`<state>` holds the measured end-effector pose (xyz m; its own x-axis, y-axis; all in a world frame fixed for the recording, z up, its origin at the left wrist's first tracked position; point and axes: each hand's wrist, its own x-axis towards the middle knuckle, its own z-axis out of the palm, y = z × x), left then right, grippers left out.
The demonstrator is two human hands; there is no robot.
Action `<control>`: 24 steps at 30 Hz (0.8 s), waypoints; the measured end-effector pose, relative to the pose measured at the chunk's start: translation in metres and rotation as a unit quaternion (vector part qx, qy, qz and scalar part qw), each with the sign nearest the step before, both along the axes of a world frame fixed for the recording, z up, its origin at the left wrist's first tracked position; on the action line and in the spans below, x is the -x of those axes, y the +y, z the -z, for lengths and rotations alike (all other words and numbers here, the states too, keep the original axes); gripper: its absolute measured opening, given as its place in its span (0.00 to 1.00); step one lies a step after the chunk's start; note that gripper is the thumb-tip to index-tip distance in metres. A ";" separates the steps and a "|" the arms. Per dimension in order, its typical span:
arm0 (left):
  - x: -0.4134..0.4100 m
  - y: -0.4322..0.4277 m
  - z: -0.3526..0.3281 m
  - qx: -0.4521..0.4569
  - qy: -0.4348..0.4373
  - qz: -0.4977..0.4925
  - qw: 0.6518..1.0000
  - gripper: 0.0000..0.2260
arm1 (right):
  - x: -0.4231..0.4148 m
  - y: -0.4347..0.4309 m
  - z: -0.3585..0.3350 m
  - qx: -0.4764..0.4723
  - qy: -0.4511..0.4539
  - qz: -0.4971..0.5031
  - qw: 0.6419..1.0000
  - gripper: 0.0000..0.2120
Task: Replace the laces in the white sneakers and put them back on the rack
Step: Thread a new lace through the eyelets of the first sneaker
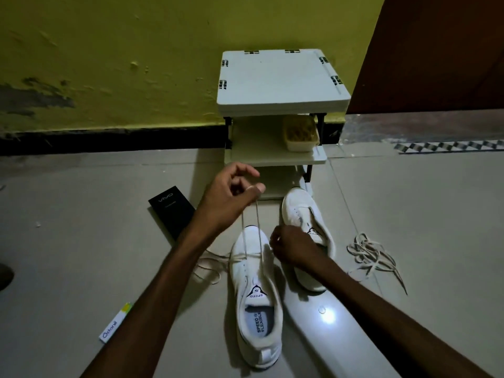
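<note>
We find the left hand [231,193] pinching a raised lace loop [258,230] above the near sneaker [256,301]; the right hand [289,248] curls beside its toe. Whether it grips anything, we cannot tell. The shoe lies on the floor before the rack [283,85]. Risk as we judge it: an uneven pull drags one end free.

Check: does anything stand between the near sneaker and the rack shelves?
Partly. The other sneaker lies with its toe at the right front of the bottom shelf of the rack, and a container fills the middle shelf's right end. The left hand holds the lace up before it.
</note>
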<state>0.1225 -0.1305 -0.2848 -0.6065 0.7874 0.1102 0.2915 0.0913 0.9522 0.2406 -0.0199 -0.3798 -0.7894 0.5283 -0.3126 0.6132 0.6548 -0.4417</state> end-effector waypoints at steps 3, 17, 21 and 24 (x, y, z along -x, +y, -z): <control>-0.002 -0.002 0.010 0.094 0.235 0.077 0.964 0.18 | 0.002 -0.004 0.016 -0.061 -0.044 -0.049 0.996 0.14; 0.005 -0.030 0.140 0.348 0.071 0.061 0.933 0.32 | -0.002 -0.008 0.022 -0.051 -0.016 -0.047 0.997 0.14; -0.008 -0.029 0.149 0.299 0.124 0.033 0.946 0.33 | 0.004 -0.007 -0.036 0.267 0.070 0.069 0.959 0.09; -0.011 -0.030 0.151 0.305 0.127 0.020 0.944 0.33 | 0.008 -0.003 -0.113 0.438 0.255 0.112 0.854 0.12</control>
